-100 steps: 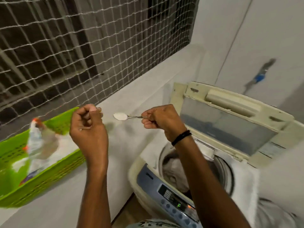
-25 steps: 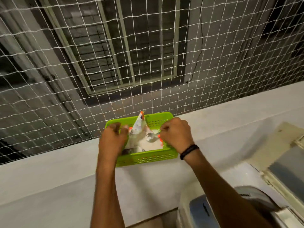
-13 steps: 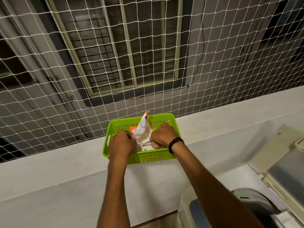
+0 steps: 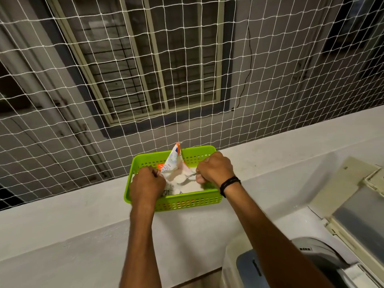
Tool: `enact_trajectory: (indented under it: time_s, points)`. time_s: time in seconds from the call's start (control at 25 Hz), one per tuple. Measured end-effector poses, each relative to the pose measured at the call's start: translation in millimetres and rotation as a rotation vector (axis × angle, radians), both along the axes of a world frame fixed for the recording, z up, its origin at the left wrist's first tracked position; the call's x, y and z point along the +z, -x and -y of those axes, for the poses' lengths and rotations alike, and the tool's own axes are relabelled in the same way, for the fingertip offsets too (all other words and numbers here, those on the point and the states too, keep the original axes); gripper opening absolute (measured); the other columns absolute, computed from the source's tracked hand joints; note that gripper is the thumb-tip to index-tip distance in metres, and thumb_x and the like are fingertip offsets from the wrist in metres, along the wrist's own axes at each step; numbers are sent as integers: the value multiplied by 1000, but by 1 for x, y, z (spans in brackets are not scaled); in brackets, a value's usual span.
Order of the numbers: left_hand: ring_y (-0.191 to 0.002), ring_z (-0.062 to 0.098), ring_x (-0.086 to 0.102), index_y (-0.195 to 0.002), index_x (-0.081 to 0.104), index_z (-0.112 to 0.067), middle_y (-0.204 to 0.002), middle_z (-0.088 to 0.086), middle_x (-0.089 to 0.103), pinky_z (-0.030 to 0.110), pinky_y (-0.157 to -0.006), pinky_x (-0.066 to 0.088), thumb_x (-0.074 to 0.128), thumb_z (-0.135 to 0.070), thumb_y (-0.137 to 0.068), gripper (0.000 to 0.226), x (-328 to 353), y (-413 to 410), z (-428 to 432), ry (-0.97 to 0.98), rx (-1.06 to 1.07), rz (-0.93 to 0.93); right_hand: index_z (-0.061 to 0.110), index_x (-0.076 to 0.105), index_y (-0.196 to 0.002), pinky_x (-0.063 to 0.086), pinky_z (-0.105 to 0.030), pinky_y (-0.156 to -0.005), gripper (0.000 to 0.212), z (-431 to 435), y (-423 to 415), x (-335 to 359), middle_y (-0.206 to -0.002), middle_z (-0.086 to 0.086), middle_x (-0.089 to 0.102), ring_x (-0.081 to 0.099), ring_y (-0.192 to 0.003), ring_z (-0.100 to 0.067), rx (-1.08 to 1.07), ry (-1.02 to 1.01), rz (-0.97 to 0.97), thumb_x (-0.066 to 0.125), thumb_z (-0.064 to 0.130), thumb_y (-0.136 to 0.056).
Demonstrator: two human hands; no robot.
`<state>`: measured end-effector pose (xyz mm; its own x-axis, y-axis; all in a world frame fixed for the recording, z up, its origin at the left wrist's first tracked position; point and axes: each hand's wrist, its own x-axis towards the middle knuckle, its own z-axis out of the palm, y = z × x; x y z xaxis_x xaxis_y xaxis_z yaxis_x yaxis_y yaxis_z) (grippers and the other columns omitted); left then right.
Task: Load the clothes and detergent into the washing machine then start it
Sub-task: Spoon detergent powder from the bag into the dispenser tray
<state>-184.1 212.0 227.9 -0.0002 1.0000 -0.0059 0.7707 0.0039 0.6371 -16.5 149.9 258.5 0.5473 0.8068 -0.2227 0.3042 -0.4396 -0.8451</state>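
A bright green basket [image 4: 182, 202] stands on the white ledge, and an opened white-and-orange detergent packet [image 4: 173, 163] lies in it. My left hand [image 4: 146, 183] grips the packet's left edge and holds it open. My right hand [image 4: 215, 170] holds a metal spoon [image 4: 188, 177] whose bowl is heaped with white powder, just over the packet's mouth. The washing machine [image 4: 259, 265] is at the lower right with its lid [image 4: 353, 206] raised; the drum and clothes are out of view.
A white rope net [image 4: 145, 80] closes off the space just behind the basket, with a barred window beyond it. The white ledge [image 4: 72, 215] runs left and right of the basket. The machine's grey-blue front panel [image 4: 249, 271] sits below my right forearm.
Four seconds ago my right hand held a full spoon near the open machine. Since then I have turned to the basket, dipped the spoon in the packet, and now it is lifted with powder on it.
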Motion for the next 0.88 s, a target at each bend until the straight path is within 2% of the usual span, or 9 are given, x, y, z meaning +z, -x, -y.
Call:
enact_trajectory:
  time_s: [0.08,0.16,0.28,0.36,0.48,0.56,0.64,0.72,0.88]
  points:
    - [-80,36,64,-69,63,-15,-74,9,69,33,-72,49,57,-24,-85,20,1,-2,1,3,-3,-5,0,70,-71,56,-25,-72,26,2,-3,1,-54,-4,70,71,-68,-17,2,1,41,49,15,-67]
    - [-81,35,63,-69,62,-15,-74,8,67,31,-69,44,57,-22,-86,19,4,-3,2,6,-12,-6,7,67,-63,55,-27,-68,17,1,-3,-1,-47,-1,64,66,-57,-19,6,0,13,52,14,-66]
    - [-81,34,65,-73,65,-17,-74,5,68,32,-72,49,59,-19,-83,12,7,-2,3,30,-21,15,6,60,-60,46,-33,-53,9,0,-4,-4,-46,-5,54,51,-42,-25,-73,-61,-215,52,5,-63]
    - [-80,33,67,-74,66,-21,-75,2,71,39,-79,56,61,-19,-77,5,9,-2,3,71,-46,67,1,59,-58,43,-30,-51,14,3,-8,-3,-48,-8,56,52,-40,-24,-119,-93,-319,50,-1,-68]
    - [-82,31,69,-78,65,-26,-89,-3,73,47,-79,58,55,-25,-61,19,16,-2,8,89,-105,160,-10,68,-73,59,-38,-55,17,10,-15,2,-58,-13,66,64,-48,-27,-172,-123,-363,52,-4,-76]
    - [-85,30,68,-90,67,-27,-101,-2,73,48,-78,58,57,-21,-64,29,20,-5,12,36,-119,224,-13,69,-82,61,-34,-55,19,17,-20,5,-65,-17,69,69,-51,-25,-182,-139,-403,51,-5,-81]
    - [-92,24,67,-105,68,-23,-108,-1,71,44,-85,56,64,-9,-78,30,24,-13,19,-72,-88,334,-17,67,-88,59,-28,-50,21,26,-26,8,-64,-19,68,69,-49,-21,-158,-159,-464,48,-9,-84]
    - [-98,17,65,-106,67,-20,-107,-3,70,35,-90,53,68,-4,-83,28,30,-24,30,-203,-56,554,-19,65,-92,58,-25,-49,22,39,-34,10,-61,-17,68,69,-49,-20,-139,-181,-528,44,-13,-85]
    - [-98,8,68,-107,67,-14,-106,-2,72,23,-90,53,60,10,-86,33,36,-54,47,-290,-113,890,-16,67,-89,60,-25,-55,27,67,-52,13,-78,-24,68,70,-62,-24,-172,-222,-550,40,-13,-86]
